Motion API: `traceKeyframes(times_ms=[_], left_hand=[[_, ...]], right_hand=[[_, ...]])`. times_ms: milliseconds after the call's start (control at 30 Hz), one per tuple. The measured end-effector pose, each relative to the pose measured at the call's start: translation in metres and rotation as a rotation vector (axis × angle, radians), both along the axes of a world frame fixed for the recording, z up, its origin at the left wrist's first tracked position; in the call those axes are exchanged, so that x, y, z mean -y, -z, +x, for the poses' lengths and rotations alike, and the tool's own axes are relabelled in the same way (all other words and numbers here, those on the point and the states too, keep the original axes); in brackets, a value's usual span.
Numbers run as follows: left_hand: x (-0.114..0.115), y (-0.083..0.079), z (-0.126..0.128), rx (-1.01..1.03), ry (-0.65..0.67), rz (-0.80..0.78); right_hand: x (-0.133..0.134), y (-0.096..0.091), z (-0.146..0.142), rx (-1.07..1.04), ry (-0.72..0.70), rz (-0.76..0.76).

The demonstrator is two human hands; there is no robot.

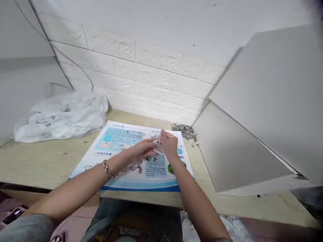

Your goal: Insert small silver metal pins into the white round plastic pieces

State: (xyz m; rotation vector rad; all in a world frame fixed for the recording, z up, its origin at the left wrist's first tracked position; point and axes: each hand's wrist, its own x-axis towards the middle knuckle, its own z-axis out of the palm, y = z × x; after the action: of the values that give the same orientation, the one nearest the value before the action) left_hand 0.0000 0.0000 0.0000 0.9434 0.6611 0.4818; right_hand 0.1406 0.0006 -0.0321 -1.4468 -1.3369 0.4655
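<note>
Head view: blue-and-white printed paper sheet on pale wooden tabletop
Left hand: fingers gripping small clear plastic bag — over the sheet
Right hand: fingers clenched against the bag
Tiny shiny silvery pieces: scattered on the sheet

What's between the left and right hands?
A small clear plastic bag lies between the left hand and right hand, above the printed sheet; head view.

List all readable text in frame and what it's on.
"发展历程": heading on the printed sheet, left side.
Top-left heading, same sheet: probably "公司简介", blurred.
Top-right heading and body paragraphs: too small or blurred.
Held clear plastic: no readable text.
</note>
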Motion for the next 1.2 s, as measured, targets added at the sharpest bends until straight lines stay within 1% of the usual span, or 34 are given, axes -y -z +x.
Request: traceKeyframes(times_ms=[100, 167, 233, 300, 400, 467, 500, 600, 667, 733, 767, 833, 900, 967, 1000, 1033, 1067, 1100, 1133, 1200], left_hand=[[-0.005, 0.010, 0.001, 0.034, 0.021, -0.008], [-0.009, 0.015, 0.002, 0.073, 0.040, 0.012], [-0.013, 0.020, 0.003, 0.106, 0.050, 0.057], [-0.016, 0.022, 0.003, 0.096, 0.052, 0.127], [-0.017, 0.021, 0.004, 0.047, 0.056, 0.213], [-0.015, 0.021, 0.004, 0.047, 0.039, 0.232], [-0.015, 0.021, 0.004, 0.049, 0.023, 0.223], [-0.015, 0.022, 0.005, 0.052, -0.019, 0.146], [-0.017, 0.024, 0.004, 0.071, -0.051, 0.087], [-0.020, 0.025, 0.003, 0.096, -0.102, 0.035], [-0.021, 0.025, 0.002, 0.100, -0.132, 0.012], [-0.023, 0.023, 0.000, 0.112, -0.159, -0.027], [-0.023, 0.020, -0.002, 0.163, -0.133, -0.052], [-0.022, 0.017, -0.003, 0.189, -0.079, -0.048], [-0.021, 0.017, -0.004, 0.166, -0.066, -0.019], [-0.019, 0.016, -0.004, 0.115, -0.079, 0.043], [-0.018, 0.017, -0.004, 0.042, -0.109, 0.152], [-0.017, 0.018, -0.004, -0.039, -0.148, 0.311], [-0.017, 0.019, -0.004, -0.119, -0.177, 0.511], [-0.018, 0.022, -0.004, -0.252, -0.177, 0.944]], right_hand=[[-0.001, -0.001, 0.001, 0.114, -0.010, 0.047], [0.000, -0.003, 0.001, 0.237, -0.028, 0.101], [0.000, -0.005, -0.001, 0.375, -0.049, 0.159], [0.001, -0.007, -0.003, 0.472, -0.056, 0.191], [0.001, -0.006, -0.007, 0.504, -0.035, 0.195], [0.001, -0.005, -0.008, 0.432, -0.023, 0.174], [0.001, -0.003, -0.008, 0.361, -0.027, 0.156], [0.004, -0.003, -0.004, 0.057, -0.028, 0.138], [0.006, -0.007, 0.001, -0.083, 0.037, 0.194], [0.007, -0.012, 0.006, -0.115, 0.123, 0.234], [0.006, -0.014, 0.008, -0.113, 0.136, 0.209], [0.004, -0.015, 0.011, -0.127, 0.088, 0.077], [0.000, -0.013, 0.012, -0.217, -0.032, -0.086], [-0.003, -0.010, 0.012, -0.355, -0.155, -0.202], [-0.004, -0.008, 0.011, -0.422, -0.200, -0.234], [-0.006, -0.007, 0.010, -0.477, -0.226, -0.255], [-0.006, -0.006, 0.010, -0.517, -0.233, -0.270], [-0.007, -0.006, 0.010, -0.545, -0.224, -0.281], [-0.007, -0.005, 0.009, -0.569, -0.209, -0.289], [-0.006, -0.005, 0.009, -0.607, -0.184, -0.312]])
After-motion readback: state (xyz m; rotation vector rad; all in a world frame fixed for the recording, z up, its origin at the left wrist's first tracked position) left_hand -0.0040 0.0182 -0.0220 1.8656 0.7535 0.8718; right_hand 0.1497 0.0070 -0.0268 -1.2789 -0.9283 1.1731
